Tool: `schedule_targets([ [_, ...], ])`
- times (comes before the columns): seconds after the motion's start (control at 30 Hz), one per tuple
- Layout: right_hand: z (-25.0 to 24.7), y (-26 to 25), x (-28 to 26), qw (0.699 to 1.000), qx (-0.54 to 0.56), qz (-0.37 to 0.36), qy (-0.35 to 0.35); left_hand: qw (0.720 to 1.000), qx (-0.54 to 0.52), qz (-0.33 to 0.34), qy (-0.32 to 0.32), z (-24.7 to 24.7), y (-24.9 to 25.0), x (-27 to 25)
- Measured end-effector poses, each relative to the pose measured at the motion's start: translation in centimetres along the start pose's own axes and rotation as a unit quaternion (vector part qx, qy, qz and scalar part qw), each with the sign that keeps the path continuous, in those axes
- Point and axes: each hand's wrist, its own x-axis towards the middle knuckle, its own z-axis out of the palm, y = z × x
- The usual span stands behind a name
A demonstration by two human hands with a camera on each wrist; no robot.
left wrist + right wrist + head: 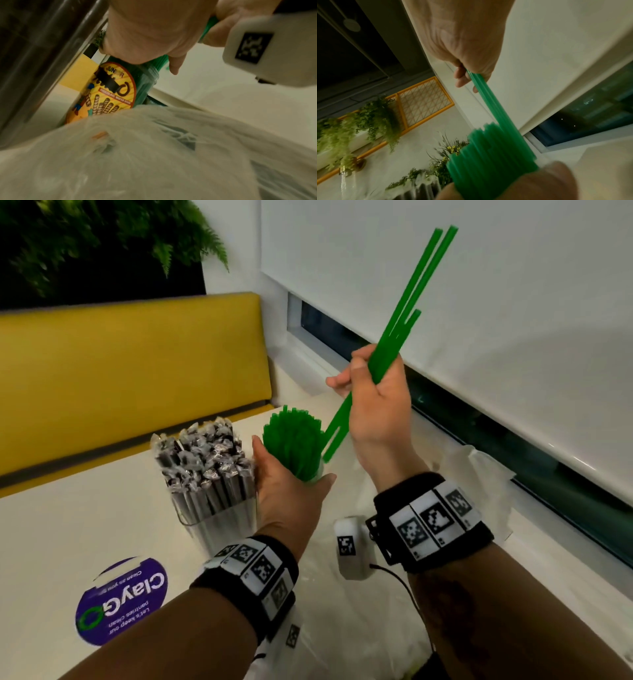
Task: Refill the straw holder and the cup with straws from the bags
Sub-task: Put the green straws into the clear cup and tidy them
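We see the right hand (373,395) raised above the pale tabletop (68,525), its fingers and thumb curled tight round a few long green plastic straws (416,299) that slant up toward the white roller blind (479,285). Their lower ends hang just beside the full bunch of green straws (294,445) standing in the clear plastic cup (147,82), at its right edge; we cannot tell whether they touch it. The left hand (284,484) wraps the cup near its rim, thumb on one side and fingers on the other, clamped on it. From the left wrist view we see the cup carries a round yellow and orange label (109,92) printed with chocolate wafer sticks.

Just left of the cup, close against the left hand, stands the clear straw holder (219,525) packed with upright dark straws in crinkled clear wrappers (205,453). Both stand on the tabletop.

Clear plastic bags (349,618) lie crumpled on the table under both forearms (their contents are too blurred to name). Nearer us on the left, a round purple sticker (120,601) is stuck flat to the table. A yellow padded bench back (130,364) runs behind the table, with green ferns (102,237) above it.
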Motion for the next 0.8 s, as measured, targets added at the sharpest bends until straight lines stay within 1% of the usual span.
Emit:
schedule_targets([
  [0.07,0.2,-0.4,0.0,1.0,0.017,0.013,0.021,1.0,0.019,0.006,-0.008,0.2,-0.4,0.2],
  [0.17,0.0,0.0,0.2,0.995,0.023,0.035,0.091,0.999,0.034,0.021,-0.015,0.3,-0.6,0.5],
  [0.23,-0.3,0.8,0.1,0.989,0.008,0.044,0.138,0.999,0.016,0.033,-0.009,0.4,-0.8,0.8],
  [0.33,-0.6,2.3,-0.7,0.979,-0.029,0.04,0.197,0.999,-0.009,0.043,-0.006,0.6,-1.0,1.1],
  [0.47,-0.8,4.2,-1.4,0.969,-0.024,0.071,0.236,0.998,0.003,0.058,-0.027,0.6,-1.3,1.2],
  [0.53,-0.6,5.1,-1.8,0.969,-0.031,0.084,0.232,0.998,0.004,0.05,-0.025,0.6,-1.4,1.2],
  [0.6,-0.3,5.9,-2.5,0.972,-0.07,0.087,0.206,0.999,0.003,0.046,-0.023,0.7,-1.3,1.3],
  [0.73,0.2,7.0,-4.6,0.983,-0.137,0.075,0.099,0.999,0.005,0.051,-0.009,0.9,-1.4,1.4],
  [0.8,0.1,7.0,-4.8,0.98,-0.173,0.083,0.047,0.998,0.009,0.059,-0.007,0.9,-1.4,1.4],
])
